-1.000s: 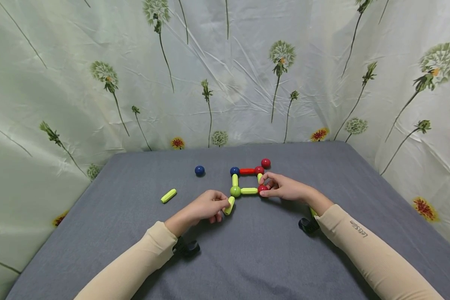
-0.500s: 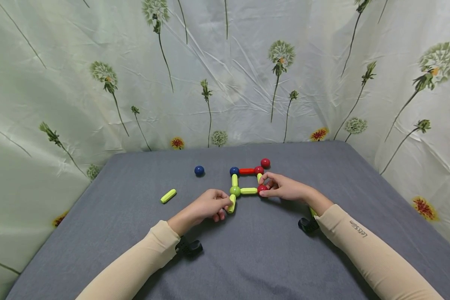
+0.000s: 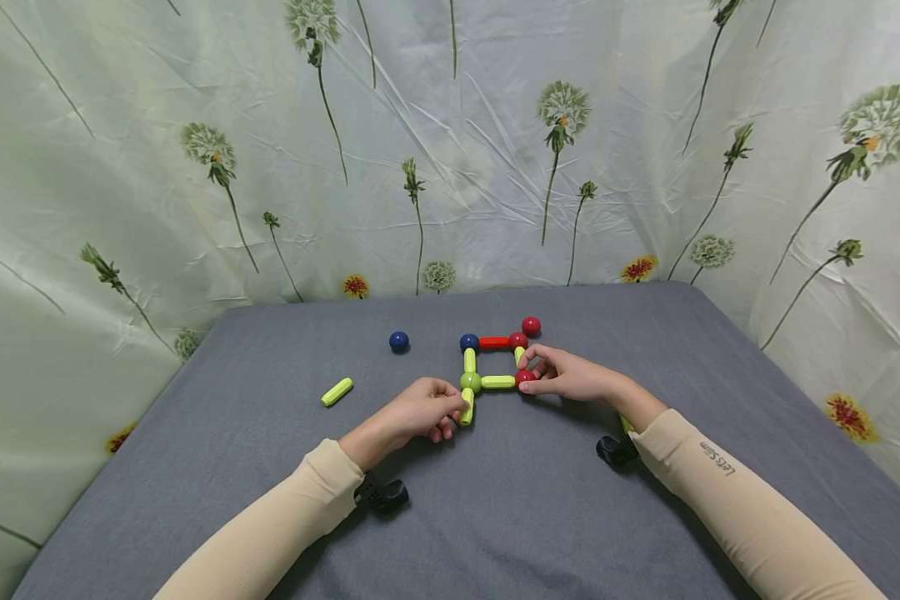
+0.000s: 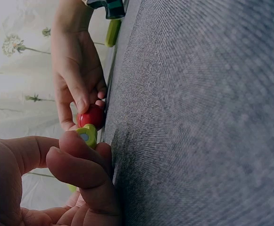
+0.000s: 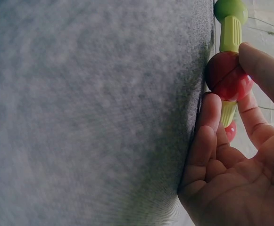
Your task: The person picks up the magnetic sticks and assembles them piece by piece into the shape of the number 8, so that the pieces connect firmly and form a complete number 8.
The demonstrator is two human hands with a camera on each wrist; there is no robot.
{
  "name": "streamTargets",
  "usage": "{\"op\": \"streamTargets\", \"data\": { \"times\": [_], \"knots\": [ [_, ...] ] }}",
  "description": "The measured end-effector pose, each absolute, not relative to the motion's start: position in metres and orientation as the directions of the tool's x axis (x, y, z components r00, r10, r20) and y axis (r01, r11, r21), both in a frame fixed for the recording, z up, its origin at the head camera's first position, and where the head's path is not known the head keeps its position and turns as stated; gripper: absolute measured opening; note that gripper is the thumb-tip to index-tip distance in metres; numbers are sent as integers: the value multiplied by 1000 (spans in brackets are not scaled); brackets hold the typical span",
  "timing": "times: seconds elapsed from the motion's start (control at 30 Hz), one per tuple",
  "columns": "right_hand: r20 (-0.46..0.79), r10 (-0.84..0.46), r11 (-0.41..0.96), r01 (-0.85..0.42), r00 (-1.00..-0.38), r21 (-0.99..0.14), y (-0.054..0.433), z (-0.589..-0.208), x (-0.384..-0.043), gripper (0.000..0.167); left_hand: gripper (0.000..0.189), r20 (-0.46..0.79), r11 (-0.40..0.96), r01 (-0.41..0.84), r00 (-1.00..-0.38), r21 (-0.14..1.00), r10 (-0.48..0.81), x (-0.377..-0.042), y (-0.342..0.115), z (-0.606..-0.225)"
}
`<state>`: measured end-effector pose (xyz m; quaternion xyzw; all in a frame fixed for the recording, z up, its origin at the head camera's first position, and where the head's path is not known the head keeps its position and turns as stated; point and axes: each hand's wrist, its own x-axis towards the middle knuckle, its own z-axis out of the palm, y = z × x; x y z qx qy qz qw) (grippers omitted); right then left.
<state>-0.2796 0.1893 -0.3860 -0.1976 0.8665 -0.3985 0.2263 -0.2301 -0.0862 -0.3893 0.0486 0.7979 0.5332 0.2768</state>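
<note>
My left hand pinches a yellow-green magnetic rod, whose far end meets the green ball at the near left corner of a small square. Rods and balls form that square: a blue ball and a red rod at the back, yellow-green rods on the other sides. At the near right corner, my right hand holds a red ball between thumb and fingers. In the left wrist view, my left fingers partly hide the rod they hold.
A loose yellow-green rod and a blue ball lie to the left. Behind the square's back right corner sits another red ball. One more yellow-green rod lies by my right wrist. A flowered curtain hangs behind the grey table.
My left hand has shifted slightly right and forward, bringing its rod up against the green ball and turning it straighter in line with the square's left side. My right hand stays put.
</note>
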Motion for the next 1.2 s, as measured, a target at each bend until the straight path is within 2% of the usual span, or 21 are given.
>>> {"op": "streamTargets", "data": {
  "times": [0.9,1.2],
  "knots": [
    [-214,-534,601,-190,-818,-777,190,-389,-280,39,21,-365,382,-214,-848,899,385,-231,-79,-391],
    [-218,-533,598,-181,-818,-781,190,-388,-280,40,23,-384,339,-258,-840,905,384,-232,-78,-393]
  ]
}}
